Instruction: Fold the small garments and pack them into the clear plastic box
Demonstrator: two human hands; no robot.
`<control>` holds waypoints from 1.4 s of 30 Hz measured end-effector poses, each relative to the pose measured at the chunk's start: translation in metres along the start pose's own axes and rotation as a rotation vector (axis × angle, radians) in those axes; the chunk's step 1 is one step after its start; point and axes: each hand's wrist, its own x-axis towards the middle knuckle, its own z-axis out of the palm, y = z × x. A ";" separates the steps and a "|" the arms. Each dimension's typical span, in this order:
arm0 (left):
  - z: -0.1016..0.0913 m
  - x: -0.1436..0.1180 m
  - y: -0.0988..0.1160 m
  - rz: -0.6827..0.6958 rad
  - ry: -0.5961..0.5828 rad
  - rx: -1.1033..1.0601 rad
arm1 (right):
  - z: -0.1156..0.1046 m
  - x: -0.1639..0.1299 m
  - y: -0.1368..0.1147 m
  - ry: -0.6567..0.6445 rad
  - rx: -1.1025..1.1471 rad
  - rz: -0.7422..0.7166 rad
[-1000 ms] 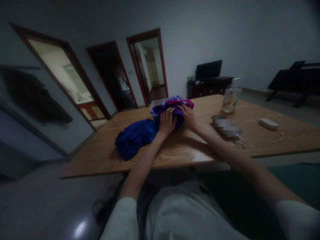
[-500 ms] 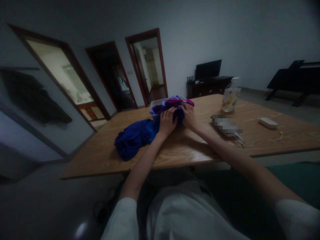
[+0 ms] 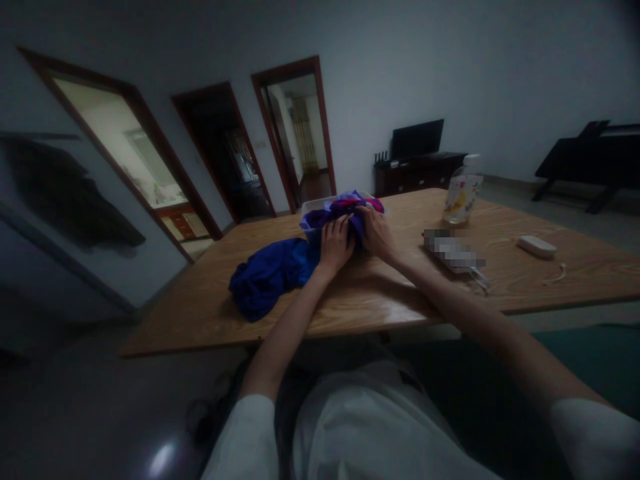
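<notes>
A light-coloured basket [image 3: 311, 206] stands on the wooden table [image 3: 380, 293], heaped with purple, pink and blue cloth [image 3: 345, 203]. My left hand [image 3: 334, 244] grips the purple cloth at the basket's near side. My right hand [image 3: 376, 232] lies beside it, fingers curled into the same purple cloth. A crumpled dark blue garment [image 3: 267, 275] lies on the table left of the basket, touching it.
On the table's right half stand a clear bottle with a printed label [image 3: 462, 189], a blurred flat object [image 3: 454, 252], a small white device [image 3: 536, 246] and a thin cable [image 3: 556, 275]. Three doorways open behind; a dark cabinet with a screen [image 3: 418, 157] stands by the far wall.
My right hand has shifted slightly left and closed in on the purple cloth beside my left hand. The left hand and the blue garment have hardly moved.
</notes>
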 end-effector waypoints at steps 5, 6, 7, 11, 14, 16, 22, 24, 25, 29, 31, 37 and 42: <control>0.004 -0.001 -0.001 -0.014 -0.017 0.030 | 0.005 -0.005 0.001 0.010 0.025 -0.070; 0.004 -0.002 -0.002 -0.016 -0.023 0.036 | 0.006 -0.006 0.001 0.012 0.030 -0.087; 0.005 -0.002 -0.002 -0.019 -0.028 0.040 | 0.006 -0.007 0.000 0.013 0.035 -0.102; 0.006 -0.002 -0.003 -0.024 -0.035 0.033 | 0.003 -0.005 0.000 0.007 0.046 -0.142; 0.005 -0.002 -0.003 -0.017 -0.015 0.020 | 0.001 -0.002 0.001 -0.009 0.046 -0.137; 0.004 -0.002 -0.002 -0.009 -0.002 0.016 | 0.001 -0.001 0.001 -0.012 0.056 -0.112; 0.003 -0.003 -0.002 0.000 0.006 0.001 | 0.005 0.002 0.003 0.003 0.090 -0.007; 0.003 -0.004 -0.002 0.006 0.012 -0.006 | 0.006 0.003 0.004 0.010 0.092 0.023; 0.003 -0.004 -0.002 0.008 0.011 -0.010 | 0.007 0.003 0.004 0.013 0.090 0.035; 0.002 -0.004 -0.002 0.005 -0.008 -0.017 | 0.009 0.004 0.005 0.031 0.087 0.068; 0.001 -0.004 -0.001 0.002 -0.016 -0.012 | 0.009 0.005 0.005 0.041 0.091 0.077; 0.000 -0.004 -0.001 0.004 -0.025 0.008 | 0.009 0.004 0.004 0.041 0.081 0.072; 0.001 -0.004 0.000 0.011 -0.021 0.002 | 0.007 0.004 0.003 0.006 0.049 0.042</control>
